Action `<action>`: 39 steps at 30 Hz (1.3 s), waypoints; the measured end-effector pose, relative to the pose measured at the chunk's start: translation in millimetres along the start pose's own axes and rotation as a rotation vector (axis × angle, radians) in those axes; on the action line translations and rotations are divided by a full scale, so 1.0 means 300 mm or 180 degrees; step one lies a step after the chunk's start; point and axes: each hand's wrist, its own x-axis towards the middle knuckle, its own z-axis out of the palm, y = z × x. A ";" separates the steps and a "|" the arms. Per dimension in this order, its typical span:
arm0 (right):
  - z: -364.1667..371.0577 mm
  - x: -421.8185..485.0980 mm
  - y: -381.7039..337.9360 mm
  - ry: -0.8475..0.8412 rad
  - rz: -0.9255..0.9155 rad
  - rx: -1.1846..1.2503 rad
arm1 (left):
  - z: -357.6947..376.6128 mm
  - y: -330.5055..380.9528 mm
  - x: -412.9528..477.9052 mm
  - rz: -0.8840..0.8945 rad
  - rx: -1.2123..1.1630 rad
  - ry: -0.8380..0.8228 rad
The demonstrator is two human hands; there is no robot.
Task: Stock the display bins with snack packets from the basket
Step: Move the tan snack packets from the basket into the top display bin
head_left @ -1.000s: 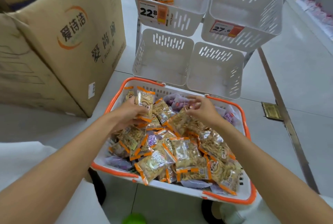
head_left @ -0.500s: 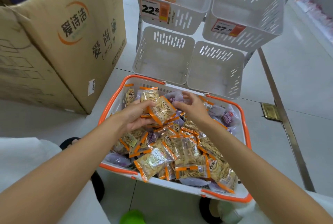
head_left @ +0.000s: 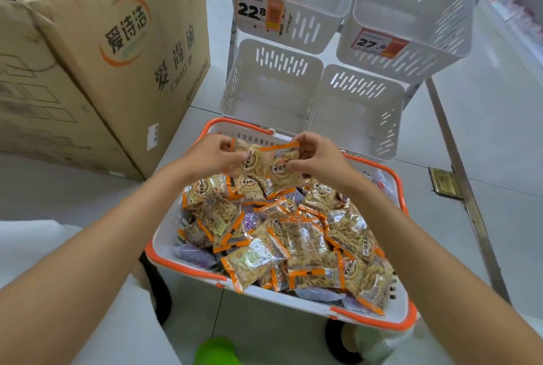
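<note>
A white basket with an orange rim [head_left: 188, 269] sits low in front of me, heaped with clear orange-edged snack packets [head_left: 308, 244] and a few purple ones. My left hand [head_left: 210, 156] grips a bunch of orange packets [head_left: 252, 163] lifted above the basket's far end. My right hand [head_left: 318, 156] pinches the front packet [head_left: 283, 169] of that bunch. Beyond stand white slotted display bins: the upper left bin [head_left: 296, 26], tagged 22.8, holds some orange packets; the upper right bin [head_left: 411, 50] is tagged 27.6.
Two lower bins [head_left: 273, 106] [head_left: 358, 126] stand just behind the basket and look bare inside. A big cardboard box [head_left: 117, 56] stands at the left. A metal floor strip [head_left: 467, 197] runs along the right. A green object [head_left: 217, 351] lies at the bottom edge.
Both hands have risen from the pile with a bunch of orange packets. The right hand has come in from the basket's far side and now pinches the bunch's front packet.
</note>
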 end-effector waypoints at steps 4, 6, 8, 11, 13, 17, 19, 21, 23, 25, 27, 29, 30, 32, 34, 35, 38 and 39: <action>0.037 0.012 -0.029 0.0067 -0.0097 0.0282 | 0.018 0.017 -0.023 -0.0118 -0.1113 -0.0171; 0.073 0.027 -0.028 0.0208 -0.0180 0.0378 | 0.050 0.016 -0.035 -0.0332 -0.1836 -0.0629; 0.102 0.042 -0.024 0.0136 -0.0162 0.0497 | 0.067 0.005 -0.037 -0.0292 -0.1991 -0.0653; 0.121 0.086 0.020 -0.0010 0.0005 0.0350 | 0.045 -0.030 -0.021 -0.0417 -0.2020 -0.0024; 0.144 0.109 0.082 0.0053 0.0214 -0.0274 | 0.012 -0.065 -0.013 -0.0568 -0.2227 0.0329; 0.209 0.083 0.260 -0.0848 0.0319 -0.2341 | -0.023 -0.119 -0.035 -0.0700 -0.2501 0.0515; 0.208 0.068 0.293 -0.0614 0.0080 -0.2431 | -0.022 -0.140 -0.045 -0.0780 -0.2452 0.0533; 0.176 0.080 0.283 -0.0026 -0.0370 -0.2093 | -0.018 -0.153 -0.048 -0.0778 -0.2469 0.0547; 0.136 0.091 0.242 0.0300 -0.0466 -0.1715 | -0.015 -0.158 -0.043 -0.0737 -0.2452 0.0583; 0.102 0.098 0.175 0.0435 -0.0337 -0.1147 | -0.009 -0.158 -0.034 -0.0684 -0.2346 0.0604; 0.085 0.100 0.098 0.0439 -0.0360 -0.0716 | 0.000 -0.152 -0.024 -0.0629 -0.2102 0.0658; 0.074 0.101 0.023 0.0172 -0.0445 -0.0313 | 0.009 -0.139 -0.014 -0.0523 -0.1835 0.0722; 0.071 0.100 -0.008 -0.0022 -0.0464 -0.0119 | 0.013 -0.129 -0.013 -0.0479 -0.1748 0.0727; 0.080 0.097 -0.051 -0.0252 -0.0537 -0.0070 | 0.021 -0.106 -0.013 -0.0428 -0.1762 0.0563; 0.102 0.098 -0.067 -0.0119 -0.0707 -0.0453 | 0.034 -0.076 -0.024 -0.0437 -0.2068 0.0084; 0.112 0.098 -0.067 0.0052 -0.0795 -0.0667 | 0.042 -0.059 -0.034 -0.0469 -0.2205 -0.0209; 0.135 0.097 -0.056 0.0586 -0.0901 -0.0752 | 0.069 -0.022 -0.050 -0.0307 -0.2195 -0.0743; 0.138 0.099 -0.050 0.0715 -0.0854 -0.0682 | 0.076 -0.017 -0.047 -0.0243 -0.2216 -0.0750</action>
